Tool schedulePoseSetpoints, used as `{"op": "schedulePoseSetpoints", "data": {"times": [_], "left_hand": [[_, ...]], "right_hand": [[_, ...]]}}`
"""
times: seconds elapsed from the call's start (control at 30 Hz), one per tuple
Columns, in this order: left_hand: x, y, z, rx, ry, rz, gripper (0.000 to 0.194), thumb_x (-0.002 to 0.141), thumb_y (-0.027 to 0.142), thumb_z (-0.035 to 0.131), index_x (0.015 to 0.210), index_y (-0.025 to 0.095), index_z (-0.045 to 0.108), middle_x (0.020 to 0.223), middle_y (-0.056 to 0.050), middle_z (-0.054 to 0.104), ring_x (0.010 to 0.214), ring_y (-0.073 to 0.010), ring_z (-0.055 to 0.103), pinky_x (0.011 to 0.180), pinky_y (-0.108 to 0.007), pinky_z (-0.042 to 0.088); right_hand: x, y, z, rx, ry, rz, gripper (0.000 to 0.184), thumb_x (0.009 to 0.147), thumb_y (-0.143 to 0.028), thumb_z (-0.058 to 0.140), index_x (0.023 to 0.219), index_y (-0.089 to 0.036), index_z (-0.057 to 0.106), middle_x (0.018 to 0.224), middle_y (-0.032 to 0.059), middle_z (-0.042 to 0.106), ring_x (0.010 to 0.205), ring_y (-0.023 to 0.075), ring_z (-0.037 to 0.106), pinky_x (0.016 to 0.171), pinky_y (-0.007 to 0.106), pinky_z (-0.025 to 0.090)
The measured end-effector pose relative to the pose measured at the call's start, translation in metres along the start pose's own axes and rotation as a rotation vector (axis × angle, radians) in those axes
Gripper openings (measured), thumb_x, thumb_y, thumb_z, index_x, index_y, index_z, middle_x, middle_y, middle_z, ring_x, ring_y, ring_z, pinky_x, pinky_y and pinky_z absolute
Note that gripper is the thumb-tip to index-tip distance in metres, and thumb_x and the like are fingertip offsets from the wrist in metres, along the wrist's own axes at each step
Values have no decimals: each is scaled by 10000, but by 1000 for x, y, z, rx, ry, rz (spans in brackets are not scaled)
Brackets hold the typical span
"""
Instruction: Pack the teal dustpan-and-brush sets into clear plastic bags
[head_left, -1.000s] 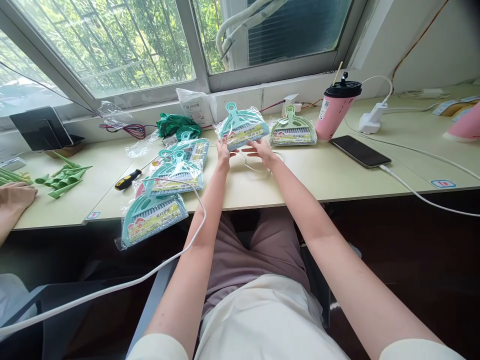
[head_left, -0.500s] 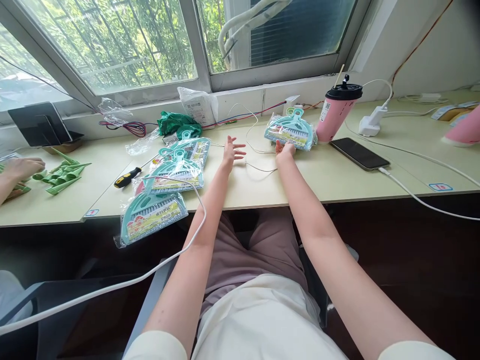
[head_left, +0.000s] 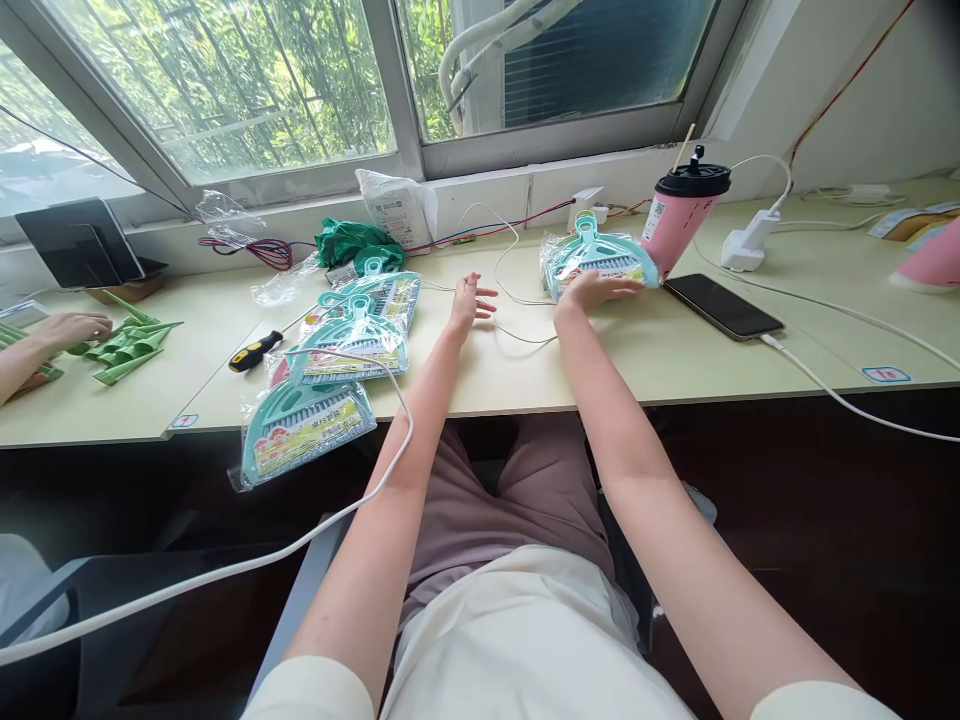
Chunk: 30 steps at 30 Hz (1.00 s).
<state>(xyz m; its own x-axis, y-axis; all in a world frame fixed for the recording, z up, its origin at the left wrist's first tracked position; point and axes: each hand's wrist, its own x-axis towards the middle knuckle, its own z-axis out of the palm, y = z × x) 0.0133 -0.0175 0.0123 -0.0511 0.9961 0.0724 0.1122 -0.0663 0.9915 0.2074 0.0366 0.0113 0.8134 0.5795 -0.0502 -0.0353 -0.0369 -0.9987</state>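
A turquoise mini dustpan and brush set in clear wrap lies toward the back right of the table. My right hand is at its near edge, fingers stretched to the right; whether it touches the wrap I cannot tell. My left hand is held above the tabletop with fingers apart and nothing in it. To its left, several more wrapped dustpan sets lie overlapping. The nearest dustpan set sticks out over the table's front edge.
A pink cup with a black lid stands beside a phone on a cable. A white cord crosses over my left forearm. A screwdriver, green plastic and another person's hand near folded green pieces are at left.
My right hand has turned and its fingers now extend to the right across the front of the right dustpan set, which has shifted slightly right. My left hand stays nearly still.
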Motion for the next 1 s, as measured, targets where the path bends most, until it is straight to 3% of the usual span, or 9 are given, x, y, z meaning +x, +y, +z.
{"op": "schedulePoseSetpoints", "data": {"times": [0.1,0.2,0.27,0.33,0.43,0.6,0.7,0.83,1.0], "left_hand": [[-5,3,6,188,-1,41,441,1046,482,345,1388,216,427,1200,-100,724,757,-158,695,729,-292,542],[-19,8,11,543,24,170,328,1020,337,442,1320,228,515,1203,-79,724,929,-202,707,909,-342,522],[-33,14,7,771,36,247,285,1000,300,483,1262,239,578,1255,-81,707,1127,-248,669,1020,-381,475],[-47,22,-7,929,33,278,278,988,293,506,1235,223,614,1325,-107,673,1246,-286,615,1076,-418,442],[-64,35,-53,1142,152,250,289,947,283,576,1218,212,649,1378,-138,640,1363,-339,528,1162,-484,367],[-78,55,-157,1425,315,-117,398,919,337,608,1294,204,623,1315,-173,674,1302,-372,574,1083,-525,450],[-85,60,-203,1568,405,-280,513,853,492,686,1250,171,636,1360,-225,631,1304,-402,568,1045,-508,479],[-89,59,-229,1543,388,-430,633,755,665,726,1116,147,678,1228,-254,677,1216,-410,630,954,-462,519],[-78,59,-224,1494,354,-390,503,728,650,755,913,186,707,1052,-208,730,1132,-400,664,942,-467,512]], "right_hand": [[1,1,1,-117,-21,-309,822,910,-131,289,1674,-154,-14,1732,181,48,1626,309,-52,1254,677,72],[-6,3,1,-287,-138,-704,802,932,-203,373,1684,-227,95,1738,126,74,1627,357,23,1221,694,237],[-18,3,0,-342,-200,-853,802,931,-192,378,1684,-238,104,1739,115,99,1627,359,45,1199,672,313],[-33,4,-1,-359,-292,-921,812,923,-163,371,1684,-243,98,1734,110,142,1623,350,99,1204,650,330],[-51,9,0,-403,-446,-1045,838,896,-123,380,1678,-276,121,1718,93,222,1596,331,214,1205,622,353],[-62,25,9,-501,-730,-1127,815,852,-93,417,1636,-252,257,1676,107,343,1536,323,325,1192,615,355],[-63,29,12,-553,-823,-1119,756,846,-98,443,1589,-206,356,1648,124,395,1517,319,349,1204,594,337],[-63,28,9,-585,-874,-1093,675,858,-102,453,1530,-169,454,1612,148,448,1485,339,386,1178,599,357],[-66,25,5,-645,-899,-1099,612,869,-99,450,1474,-156,527,1599,146,464,1468,343,399,1159,587,374]]}}
